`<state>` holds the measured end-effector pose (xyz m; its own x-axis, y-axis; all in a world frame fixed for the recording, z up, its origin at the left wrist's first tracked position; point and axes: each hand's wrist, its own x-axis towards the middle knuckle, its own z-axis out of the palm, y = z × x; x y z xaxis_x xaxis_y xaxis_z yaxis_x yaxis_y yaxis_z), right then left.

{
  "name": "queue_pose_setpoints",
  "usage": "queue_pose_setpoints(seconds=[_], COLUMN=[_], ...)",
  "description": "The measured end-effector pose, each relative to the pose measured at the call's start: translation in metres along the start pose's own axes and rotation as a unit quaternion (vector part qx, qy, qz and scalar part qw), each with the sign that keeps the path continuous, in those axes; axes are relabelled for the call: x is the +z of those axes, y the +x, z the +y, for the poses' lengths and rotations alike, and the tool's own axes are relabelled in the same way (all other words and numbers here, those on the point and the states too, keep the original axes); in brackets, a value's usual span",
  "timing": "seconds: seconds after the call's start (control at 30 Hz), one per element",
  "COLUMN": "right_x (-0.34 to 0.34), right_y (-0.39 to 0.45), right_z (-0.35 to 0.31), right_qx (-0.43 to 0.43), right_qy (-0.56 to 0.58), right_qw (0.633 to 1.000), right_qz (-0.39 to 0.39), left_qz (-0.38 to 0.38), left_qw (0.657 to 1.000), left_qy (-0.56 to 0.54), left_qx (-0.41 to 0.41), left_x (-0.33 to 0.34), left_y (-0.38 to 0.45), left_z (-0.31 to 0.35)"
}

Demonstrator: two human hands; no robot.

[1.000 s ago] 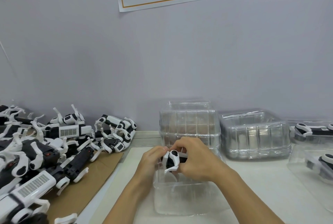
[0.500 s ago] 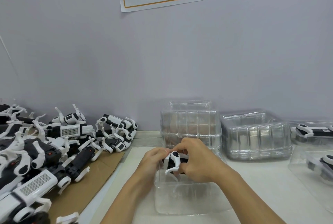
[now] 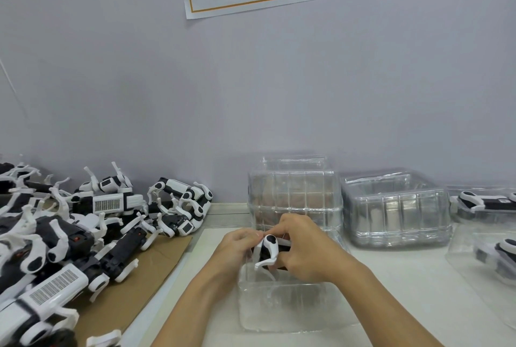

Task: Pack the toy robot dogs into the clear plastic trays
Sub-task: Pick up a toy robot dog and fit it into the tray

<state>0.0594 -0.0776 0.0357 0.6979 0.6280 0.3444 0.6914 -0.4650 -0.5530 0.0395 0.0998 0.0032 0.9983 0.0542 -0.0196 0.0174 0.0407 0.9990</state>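
A: Hands first. What are they doing?

B: Both are on one toy robot dog (image 3: 269, 251). The right hand (image 3: 303, 249) has its fingers curled round the dog's black body from the far side; the left hand (image 3: 240, 244) pinches the near end with its fingertips. So both grips are closed on the dog, not on each other.

A: Where is the dog relative to the tray?

B: Over the open clear tray (image 3: 293, 310) that lies on the white table (image 3: 418, 290) in front of the person, at the tray's far rim. One white leg points down toward the tray. I can't tell whether it touches the plastic.

A: What has changed over the last second?

B: Very little. The dog sits a touch lower and the right hand has closed in over it, but the hold is the same and the dog is not yet seated. I'd judge the person is folding the legs or lining the dog up before pushing it in.

A: And the rest of the job?

B: Plenty left. A big pile of loose dogs (image 3: 69, 237) lies on the cardboard sheet (image 3: 145, 285) at left. Stacked empty trays (image 3: 294, 196) stand just behind the hands, a second stack (image 3: 395, 207) beside them, and packed trays (image 3: 485, 207) sit at the right edge.

A: Any risk?

B: The thin legs could snag on the rim, I'd guess.
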Motion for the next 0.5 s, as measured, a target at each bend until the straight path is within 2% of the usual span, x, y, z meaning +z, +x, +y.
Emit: queue_pose_setpoints(seconds=[0.33, 0.5], right_x=[0.0031, 0.0025], right_y=[0.0005, 0.0009], right_z=[0.0000, -0.0006], right_qx=[0.034, 0.032], right_qy=[-0.004, 0.065], right_qw=[0.999, 0.997], right_qz=[-0.023, -0.037], left_qz=[-0.009, -0.009], left_qw=[0.999, 0.999], left_qy=[0.046, 0.022], left_qx=[-0.007, -0.023], left_x=[-0.0017, -0.0004], left_y=[-0.0040, -0.0063], left_z=[0.0058, 0.0049])
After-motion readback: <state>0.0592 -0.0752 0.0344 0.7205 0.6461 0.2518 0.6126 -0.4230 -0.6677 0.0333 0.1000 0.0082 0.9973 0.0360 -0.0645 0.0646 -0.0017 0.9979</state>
